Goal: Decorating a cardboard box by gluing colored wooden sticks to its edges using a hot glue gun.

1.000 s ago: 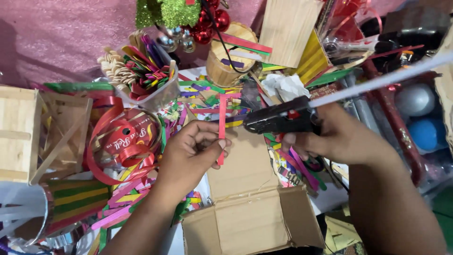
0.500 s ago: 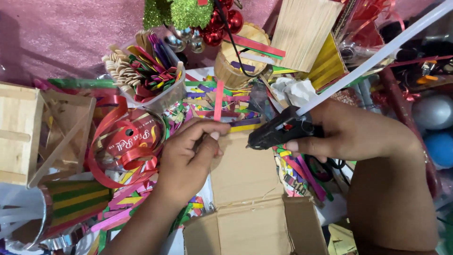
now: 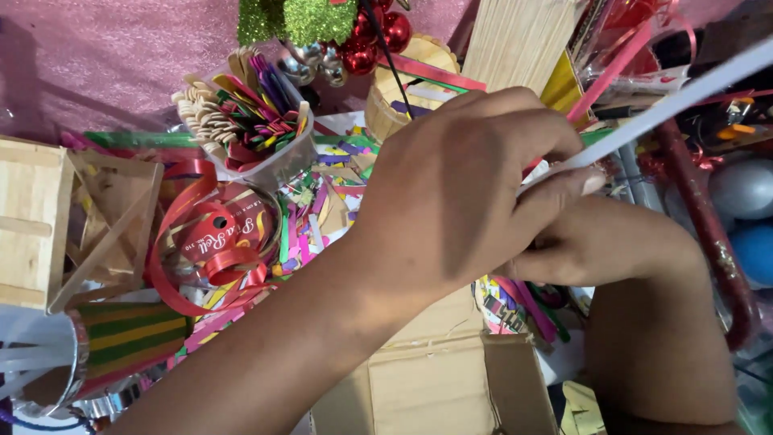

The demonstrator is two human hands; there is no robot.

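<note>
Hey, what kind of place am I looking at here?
Most likely a home craft table. It is crowded with a tub of coloured craft sticks, a roll of red ribbon and small stick-built wooden boxes, while the left hand grips a long white glue stick.

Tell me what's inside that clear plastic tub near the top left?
The clear plastic tub is crammed with coloured craft sticks in red, green, yellow and purple, with pale wooden spoon-shaped sticks along its left side. Its bottom is hidden by the sticks, so anything beneath them cannot be seen.
</note>
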